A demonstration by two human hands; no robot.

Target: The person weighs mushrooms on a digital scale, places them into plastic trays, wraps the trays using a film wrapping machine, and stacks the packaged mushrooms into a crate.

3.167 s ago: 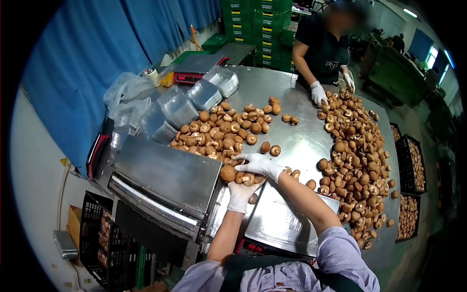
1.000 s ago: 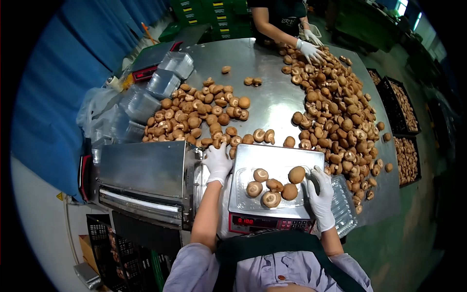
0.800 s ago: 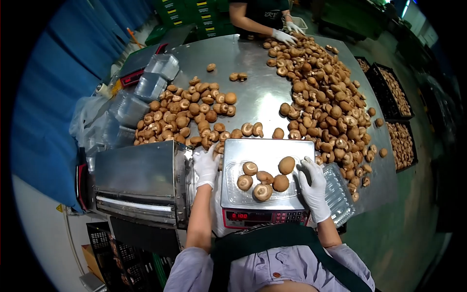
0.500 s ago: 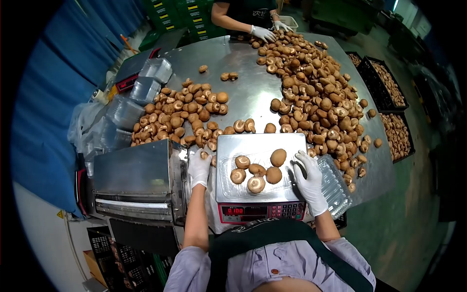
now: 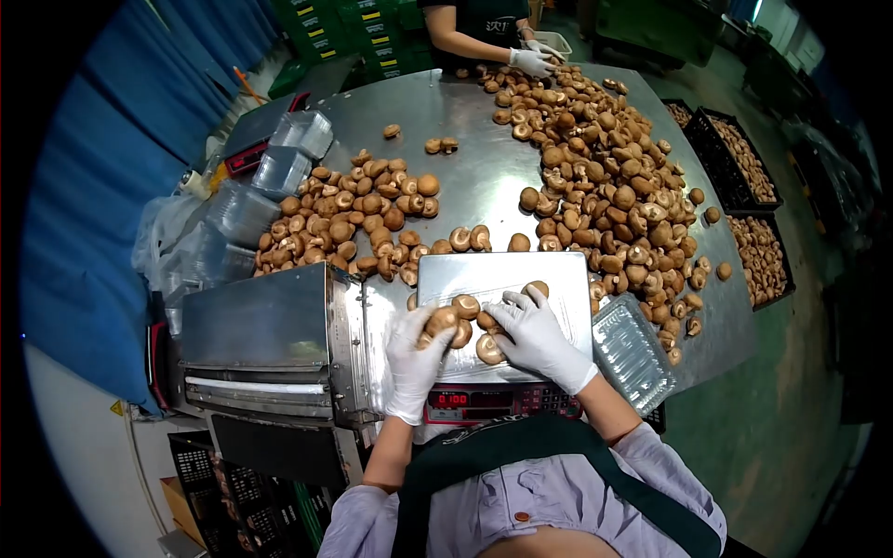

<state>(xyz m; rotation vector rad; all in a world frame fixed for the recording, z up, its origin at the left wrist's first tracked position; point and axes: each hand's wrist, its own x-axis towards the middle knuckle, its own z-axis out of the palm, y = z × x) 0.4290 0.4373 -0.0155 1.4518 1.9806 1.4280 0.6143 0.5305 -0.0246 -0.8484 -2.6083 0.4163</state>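
A: Where do the hands and mushrooms stand?

B: At the scale platform (image 5: pixel 558 279). The left hand (image 5: pixel 416 361), across its left edge, pinches a mushroom (image 5: pixel 442 320) between thumb and fingers. The right hand (image 5: pixel 542 344) reaches in from the right, fingers partly spread over other mushrooms (image 5: pixel 490 350); whether it grips one cannot be told.

A: And the margins?

B: Left, a metal machine (image 5: pixel 256 321) stands just beside the platform, leaving a narrow strip. Right, clear trays (image 5: pixel 633 353) lie near its edge. Mushrooms line the far edge. The widest room for moving is the tabletop (image 5: pixel 474 181) between left heap (image 5: pixel 372 200) and right heap (image 5: pixel 633 191).
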